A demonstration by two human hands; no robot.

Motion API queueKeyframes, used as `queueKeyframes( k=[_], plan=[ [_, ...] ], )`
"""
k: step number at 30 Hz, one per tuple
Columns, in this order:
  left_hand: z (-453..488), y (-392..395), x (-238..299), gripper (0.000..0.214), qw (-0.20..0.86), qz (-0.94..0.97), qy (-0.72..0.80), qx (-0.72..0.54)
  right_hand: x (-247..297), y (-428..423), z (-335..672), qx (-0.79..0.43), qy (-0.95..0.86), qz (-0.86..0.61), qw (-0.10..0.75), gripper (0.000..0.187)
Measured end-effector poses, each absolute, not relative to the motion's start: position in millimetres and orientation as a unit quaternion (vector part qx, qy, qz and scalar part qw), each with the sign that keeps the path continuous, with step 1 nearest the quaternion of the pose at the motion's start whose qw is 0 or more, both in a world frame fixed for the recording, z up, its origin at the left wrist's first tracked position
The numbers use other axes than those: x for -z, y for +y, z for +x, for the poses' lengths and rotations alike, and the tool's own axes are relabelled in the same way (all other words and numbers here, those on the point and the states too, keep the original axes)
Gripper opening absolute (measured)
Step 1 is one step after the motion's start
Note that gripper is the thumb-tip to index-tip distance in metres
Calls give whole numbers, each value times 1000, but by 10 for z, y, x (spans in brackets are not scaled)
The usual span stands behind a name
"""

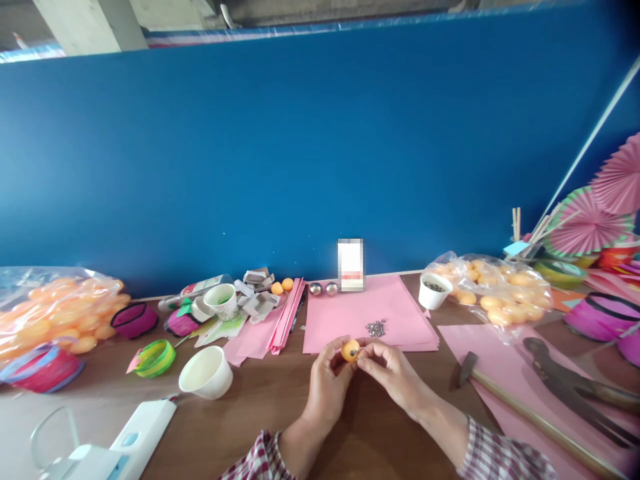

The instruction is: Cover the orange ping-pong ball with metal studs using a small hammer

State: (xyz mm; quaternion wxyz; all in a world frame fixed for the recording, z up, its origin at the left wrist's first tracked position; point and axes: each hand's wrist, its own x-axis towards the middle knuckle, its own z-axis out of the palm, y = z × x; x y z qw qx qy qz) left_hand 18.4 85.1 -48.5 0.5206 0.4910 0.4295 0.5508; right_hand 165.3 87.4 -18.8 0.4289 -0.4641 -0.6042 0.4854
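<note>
My left hand (327,383) is closed round an orange ping-pong ball (351,350), holding it above the table edge of the pink paper. A few dark, shiny metal pieces show on the ball's right side. My right hand (395,377) pinches with thumb and fingertips right against that side; whatever sits between them is too small to make out. Just beyond my hands, a small heap of silvery metal pieces (376,328) lies on the pink paper sheets (350,310). Two shiny silver-covered balls (323,289) rest at the back of the paper.
To the right are a white cup (435,293) of dark bits, a bag of orange balls (500,287), a hammer (530,423) and dark-handled pliers (575,380). On the left stand a white paper cup (206,373), a power strip (143,433) and another ball bag (50,307).
</note>
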Motion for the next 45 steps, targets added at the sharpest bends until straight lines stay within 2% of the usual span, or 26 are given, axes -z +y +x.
queueKeyframes(
  k=[24,31,45],
  plan=[
    [205,817,425,30,481,527,448,-539,256,874,1675,-514,-564,-474,440,17],
    [202,798,392,28,468,539,453,-534,226,871,1676,-535,-547,-475,435,23],
    [212,791,353,29,476,531,455,-533,243,873,1677,-520,-555,-488,428,22]
  ],
)
